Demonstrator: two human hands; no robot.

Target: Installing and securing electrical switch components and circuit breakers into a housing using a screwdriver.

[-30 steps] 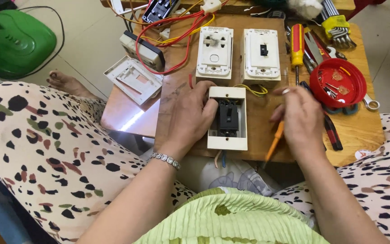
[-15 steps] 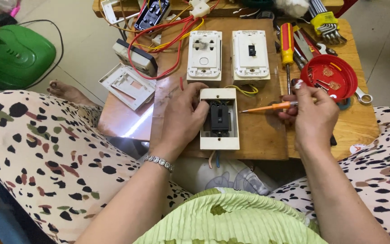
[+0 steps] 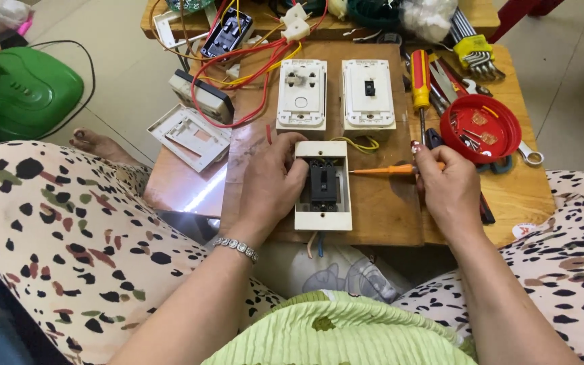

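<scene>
My left hand [image 3: 270,184] rests on the left side of a cream switch box [image 3: 323,215] with a black breaker in its middle, and steadies it on a wooden board [image 3: 386,203]. My right hand [image 3: 446,190] grips an orange screwdriver [image 3: 383,170] that lies level, its tip pointing left at the box's right edge. Yellow wire [image 3: 363,143] loops out just above the box.
Two white switch plates [image 3: 301,94] [image 3: 368,93] lie farther back on the board. A red bowl of small parts [image 3: 480,128], a red-and-yellow screwdriver [image 3: 420,76], wrenches and hex keys sit at right. Red wires, a white frame [image 3: 189,135] and a green appliance [image 3: 21,91] are at left.
My right hand has lifted the orange screwdriver from a downward slant to level and brought its tip to the box's right edge. My left hand has stayed on the box.
</scene>
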